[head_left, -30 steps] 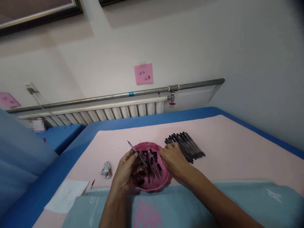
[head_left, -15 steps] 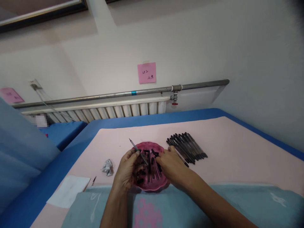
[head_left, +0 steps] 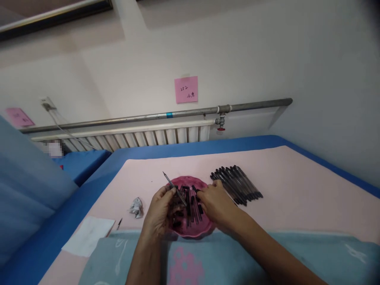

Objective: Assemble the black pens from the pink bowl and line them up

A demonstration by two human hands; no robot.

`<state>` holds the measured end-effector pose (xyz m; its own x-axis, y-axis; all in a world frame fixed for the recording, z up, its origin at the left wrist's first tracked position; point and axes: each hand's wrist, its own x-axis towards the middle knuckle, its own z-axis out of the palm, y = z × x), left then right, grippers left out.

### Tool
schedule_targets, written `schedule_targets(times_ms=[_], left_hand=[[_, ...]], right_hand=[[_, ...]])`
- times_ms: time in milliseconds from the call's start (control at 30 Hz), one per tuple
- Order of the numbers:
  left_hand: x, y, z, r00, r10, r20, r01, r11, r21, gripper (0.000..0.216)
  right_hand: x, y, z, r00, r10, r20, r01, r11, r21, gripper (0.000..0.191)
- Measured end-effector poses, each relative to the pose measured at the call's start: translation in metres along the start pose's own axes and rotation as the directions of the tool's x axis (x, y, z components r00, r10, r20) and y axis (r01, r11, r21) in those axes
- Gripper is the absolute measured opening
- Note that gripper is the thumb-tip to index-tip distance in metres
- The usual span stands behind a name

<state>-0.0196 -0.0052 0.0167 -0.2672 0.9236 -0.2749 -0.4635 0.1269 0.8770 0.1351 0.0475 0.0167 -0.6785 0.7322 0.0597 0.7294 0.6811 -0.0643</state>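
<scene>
One wide pink mat (head_left: 297,190) covers the table and carries the dish (head_left: 192,233), a scalloped pink bowl that serves as the landmark. A grey-green towel (head_left: 297,253) lies across the near edge, just in front of the dish and touching its rim. Far behind the dish a white radiator (head_left: 133,138) runs along the wall, with a grey pipe (head_left: 252,106) above it that carries a small red valve.

Right of the dish, close by but apart from it, a row of black pens (head_left: 240,184) lies side by side at a slant.

The left hand (head_left: 158,213) rests on the dish's left rim. Its thumb and fingers are pinched on a thin refill (head_left: 175,190), whose pointed tip sticks out up and left, beyond the dish's rim. The right hand (head_left: 216,204) comes in over the dish's right rim with its fingers curled down among the parts. Whether they pinch anything cannot be told.

A white sheet (head_left: 89,241) lies well to the left of the dish, near the towel's corner. High on the wall behind the dish hangs a pink note (head_left: 186,90) with handwriting that looks like "252" and a scrawl below, too small to read surely. A crumpled wad (head_left: 136,206) sits just left of the left hand. Many short black caps (head_left: 194,189) and thin rods lie loose inside the dish.
</scene>
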Motion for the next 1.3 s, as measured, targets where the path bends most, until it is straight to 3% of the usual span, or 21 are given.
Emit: schedule_targets(times_ms=[233, 500, 567, 633, 733, 833, 933, 1000, 1133, 1300], left_hand=[[0.000, 0.000, -0.001, 1.000, -0.005, 0.020, 0.005, 1.000, 0.016, 0.012], [0.000, 0.000, -0.003, 0.999, -0.008, 0.035, 0.007, 1.000, 0.028, 0.015], [-0.001, 0.001, -0.002, 0.998, -0.026, 0.053, 0.023, 0.999, 0.049, 0.014], [-0.002, 0.000, -0.001, 0.995, -0.050, 0.092, 0.041, 0.995, 0.088, 0.016], [-0.005, -0.005, 0.000, 0.979, -0.094, 0.182, 0.064, 0.984, 0.166, 0.027], [-0.007, -0.010, 0.000, 0.953, -0.129, 0.274, 0.058, 0.966, 0.253, 0.033], [-0.007, -0.012, 0.000, 0.942, -0.133, 0.308, 0.019, 0.938, 0.347, 0.039], [-0.006, -0.013, 0.001, 0.945, -0.133, 0.299, -0.006, 0.906, 0.423, 0.042], [-0.003, -0.014, 0.001, 0.948, -0.121, 0.295, -0.059, 0.843, 0.535, 0.042], [-0.003, -0.015, 0.001, 0.946, -0.070, 0.317, -0.113, 0.845, 0.523, 0.035]], right_hand=[[0.003, -0.002, 0.008, 0.997, -0.010, 0.082, 0.009, 1.000, 0.014, 0.016], [0.001, 0.003, 0.011, 0.997, 0.037, -0.068, -0.018, 0.966, 0.259, 0.018], [0.002, 0.004, 0.009, 0.985, 0.106, -0.139, -0.047, 0.926, 0.374, 0.014], [0.002, 0.005, 0.006, 0.945, 0.236, -0.227, -0.056, 0.800, 0.598, 0.009], [0.000, 0.010, -0.002, 0.848, 0.463, -0.259, 0.062, 0.400, 0.915, 0.005], [-0.001, 0.015, -0.006, 0.759, 0.615, -0.212, 0.201, 0.089, 0.976, 0.010], [-0.001, 0.019, -0.007, 0.707, 0.682, -0.187, 0.285, -0.033, 0.958, 0.012], [0.000, 0.021, -0.007, 0.704, 0.685, -0.189, 0.307, -0.053, 0.950, 0.012], [0.000, 0.022, -0.007, 0.744, 0.635, -0.206, 0.282, -0.020, 0.959, 0.010], [-0.001, 0.023, -0.006, 0.783, 0.577, -0.233, 0.252, 0.048, 0.966, 0.007]])
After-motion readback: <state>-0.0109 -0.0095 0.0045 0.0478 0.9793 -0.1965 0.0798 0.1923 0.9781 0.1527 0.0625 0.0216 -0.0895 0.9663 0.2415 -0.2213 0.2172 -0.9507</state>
